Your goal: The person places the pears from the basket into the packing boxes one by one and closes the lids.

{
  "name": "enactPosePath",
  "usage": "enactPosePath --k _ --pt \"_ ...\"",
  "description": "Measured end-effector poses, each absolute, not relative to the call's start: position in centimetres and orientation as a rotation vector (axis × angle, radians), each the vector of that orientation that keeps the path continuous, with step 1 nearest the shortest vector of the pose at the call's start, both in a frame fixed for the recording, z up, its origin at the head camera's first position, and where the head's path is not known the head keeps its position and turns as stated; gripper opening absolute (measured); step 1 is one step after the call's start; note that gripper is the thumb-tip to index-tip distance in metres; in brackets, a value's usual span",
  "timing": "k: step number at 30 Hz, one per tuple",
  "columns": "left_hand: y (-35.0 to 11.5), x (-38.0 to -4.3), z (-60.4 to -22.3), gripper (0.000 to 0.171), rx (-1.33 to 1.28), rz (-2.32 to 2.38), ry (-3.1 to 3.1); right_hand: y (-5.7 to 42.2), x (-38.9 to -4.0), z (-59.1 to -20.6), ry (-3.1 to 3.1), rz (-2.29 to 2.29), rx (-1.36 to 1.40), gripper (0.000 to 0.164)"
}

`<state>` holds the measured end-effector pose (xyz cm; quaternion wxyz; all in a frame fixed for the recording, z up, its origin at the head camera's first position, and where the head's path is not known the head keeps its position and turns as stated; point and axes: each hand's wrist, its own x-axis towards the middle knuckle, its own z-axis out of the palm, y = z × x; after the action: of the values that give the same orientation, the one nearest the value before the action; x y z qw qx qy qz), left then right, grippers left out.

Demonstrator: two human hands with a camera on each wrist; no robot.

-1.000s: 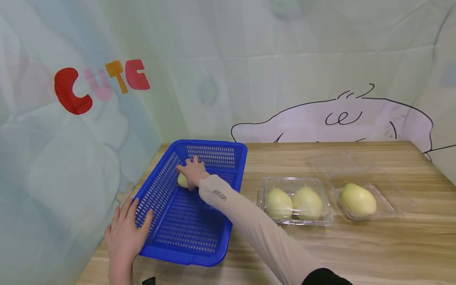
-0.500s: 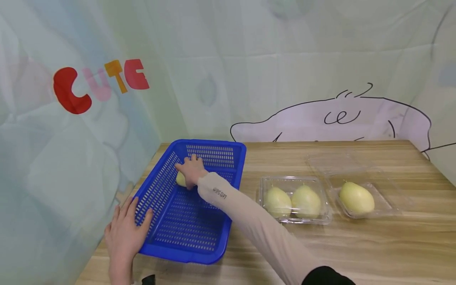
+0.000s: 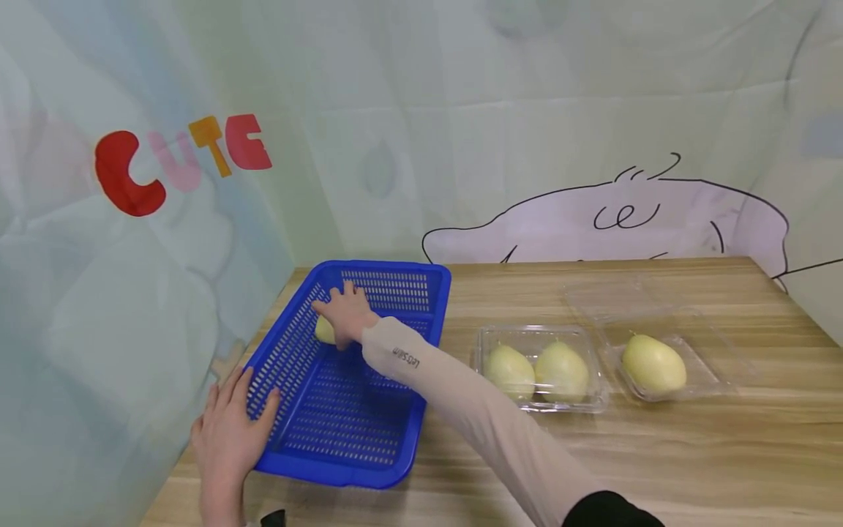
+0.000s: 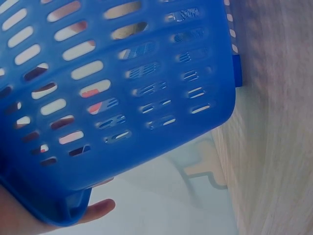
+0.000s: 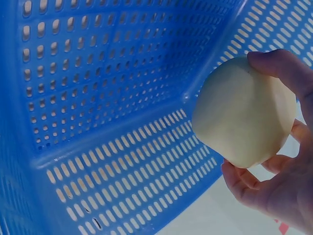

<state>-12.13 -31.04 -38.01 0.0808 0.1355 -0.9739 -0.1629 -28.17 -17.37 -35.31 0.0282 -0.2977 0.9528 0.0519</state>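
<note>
In the head view, a blue plastic basket (image 3: 342, 468) with slotted walls stands at the left of the table. My left hand (image 3: 230, 432) holds its left rim, the thumb over the inner side; the left wrist view shows fingers (image 4: 100, 209) past the rim. My right hand (image 3: 345, 315) reaches into the basket's far left part and grips a pale yellow-green pear (image 5: 239, 112). In the right wrist view, thumb and fingers curl round the pear. Whether the pear touches the basket floor, I cannot tell.
Right of the basket, a clear plastic clamshell box (image 3: 540, 406) holds two pears (image 3: 561, 372). Farther right, another clear box (image 3: 707, 380) lies with its lid back and one pear (image 3: 654, 364) inside. A printed cloth (image 3: 369, 110) hangs behind the wooden table (image 3: 658, 454).
My right hand has shifted slightly left inside the basket with the pear. My left hand stays on the rim. The whole head view has drifted a little.
</note>
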Motion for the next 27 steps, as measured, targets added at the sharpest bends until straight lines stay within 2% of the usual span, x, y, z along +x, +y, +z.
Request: enactPosePath --k 9,27 --pt "-31.0 -12.1 -38.1 0.061 0.395 -0.485 -2.887 -17.5 -27.6 -34.7 2.967 0.211 -0.941 0.082" --pt "-31.2 -12.2 -38.2 0.063 0.394 -0.488 -2.899 -17.1 -26.8 -32.7 2.942 0.24 -0.991 0.079"
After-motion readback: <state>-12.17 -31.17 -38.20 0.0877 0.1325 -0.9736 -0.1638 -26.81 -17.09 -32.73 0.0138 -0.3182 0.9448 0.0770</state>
